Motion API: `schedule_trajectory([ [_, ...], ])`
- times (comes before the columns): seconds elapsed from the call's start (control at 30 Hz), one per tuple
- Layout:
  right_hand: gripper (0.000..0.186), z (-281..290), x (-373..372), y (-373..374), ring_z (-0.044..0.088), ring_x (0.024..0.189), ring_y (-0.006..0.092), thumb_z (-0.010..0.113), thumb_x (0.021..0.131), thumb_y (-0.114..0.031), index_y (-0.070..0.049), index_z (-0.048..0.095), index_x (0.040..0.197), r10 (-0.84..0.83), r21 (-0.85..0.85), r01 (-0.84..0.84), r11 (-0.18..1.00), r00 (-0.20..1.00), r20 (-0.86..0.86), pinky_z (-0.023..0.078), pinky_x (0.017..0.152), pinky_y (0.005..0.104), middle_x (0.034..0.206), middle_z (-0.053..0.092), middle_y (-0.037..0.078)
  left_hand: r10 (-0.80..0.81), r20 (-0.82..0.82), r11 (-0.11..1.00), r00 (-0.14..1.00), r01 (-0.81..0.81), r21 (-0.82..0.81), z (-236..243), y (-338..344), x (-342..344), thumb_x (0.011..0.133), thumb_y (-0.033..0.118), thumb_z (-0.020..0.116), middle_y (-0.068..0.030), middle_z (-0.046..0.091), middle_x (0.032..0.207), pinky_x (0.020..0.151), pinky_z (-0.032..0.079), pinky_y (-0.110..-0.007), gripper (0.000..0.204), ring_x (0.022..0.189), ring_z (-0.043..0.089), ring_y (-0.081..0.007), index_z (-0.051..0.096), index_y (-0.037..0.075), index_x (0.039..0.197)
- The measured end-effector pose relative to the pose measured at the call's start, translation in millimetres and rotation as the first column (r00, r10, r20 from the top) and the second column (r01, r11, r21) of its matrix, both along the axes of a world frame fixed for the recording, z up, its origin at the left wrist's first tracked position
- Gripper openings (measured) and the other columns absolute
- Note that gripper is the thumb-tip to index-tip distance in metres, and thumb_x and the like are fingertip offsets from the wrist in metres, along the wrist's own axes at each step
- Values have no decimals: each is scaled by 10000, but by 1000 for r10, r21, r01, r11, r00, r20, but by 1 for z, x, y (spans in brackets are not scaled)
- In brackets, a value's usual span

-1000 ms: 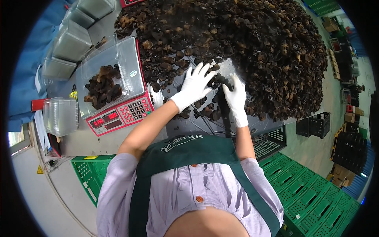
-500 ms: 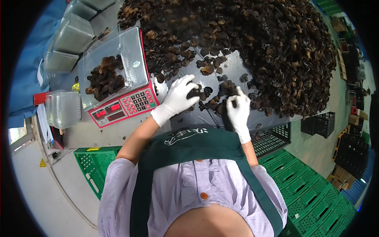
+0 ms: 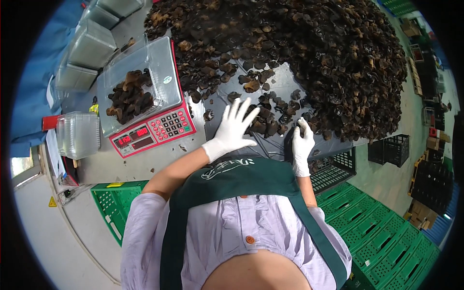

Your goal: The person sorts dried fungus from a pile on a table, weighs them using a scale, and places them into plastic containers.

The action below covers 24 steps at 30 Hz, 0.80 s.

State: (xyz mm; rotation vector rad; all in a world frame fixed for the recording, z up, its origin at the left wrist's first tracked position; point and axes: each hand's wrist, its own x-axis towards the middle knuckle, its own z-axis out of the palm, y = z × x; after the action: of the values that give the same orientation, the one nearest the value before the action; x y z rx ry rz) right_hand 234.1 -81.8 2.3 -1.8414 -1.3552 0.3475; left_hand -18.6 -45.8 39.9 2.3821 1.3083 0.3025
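Observation:
My left hand (image 3: 234, 126), in a white glove, is open with its fingers spread over the grey table covering. Its fingertips are beside a loose cluster of dark brown wood ear mushrooms (image 3: 271, 126). To the right of that cluster is my white-gloved right hand (image 3: 303, 145), loosely curled, with nothing visible in it. On the left, a red and silver digital scale (image 3: 178, 121) carries a clear plastic tray (image 3: 152, 63) with more wood ear mushrooms (image 3: 129, 96) in it.
A large heap of wood ear mushrooms (image 3: 348, 72) covers the far and right side of the table. Clear plastic containers (image 3: 92, 43) are stacked at the far left, with another stack (image 3: 78, 134) nearer. Green crates (image 3: 377, 232) and a black crate (image 3: 340, 166) are below the table edge.
My left hand has moved right and slightly nearer me, its fingers spreading. My right hand has drawn nearer me and slightly right, away from the mushrooms, which now show as a loose cluster between the hands.

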Motion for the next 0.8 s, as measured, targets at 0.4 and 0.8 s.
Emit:
schedule_trajectory([
  [0.4, 239, -10, -13, 0, 574, 975, 258, 592, 818, -30, -86, 640, 1045, -21, -13, 23, 1000, 987, 159, 450, 879, 346, 1151, 645, 77, -240, -132, 953, 962, 260, 159, -3, 34, 86, 685, 560, 706, -152, 316, 1459, 933, 351, -575, 797, 1242, 382, -357, 466, 213, 1361],
  [0.8, 178, 3, -49, 9, 619, 1006, 240, 575, 872, -21, -42, 658, 1028, 69, 15, -68, 998, 991, -115, 461, 905, 322, 1097, 660, 107, -88, 121, 964, 989, 55, 259, -28, 34, 11, 739, 306, 703, -25, 556, 1043, 643, 501, -362, 419, 873, 571, -212, 598, 190, 1128],
])
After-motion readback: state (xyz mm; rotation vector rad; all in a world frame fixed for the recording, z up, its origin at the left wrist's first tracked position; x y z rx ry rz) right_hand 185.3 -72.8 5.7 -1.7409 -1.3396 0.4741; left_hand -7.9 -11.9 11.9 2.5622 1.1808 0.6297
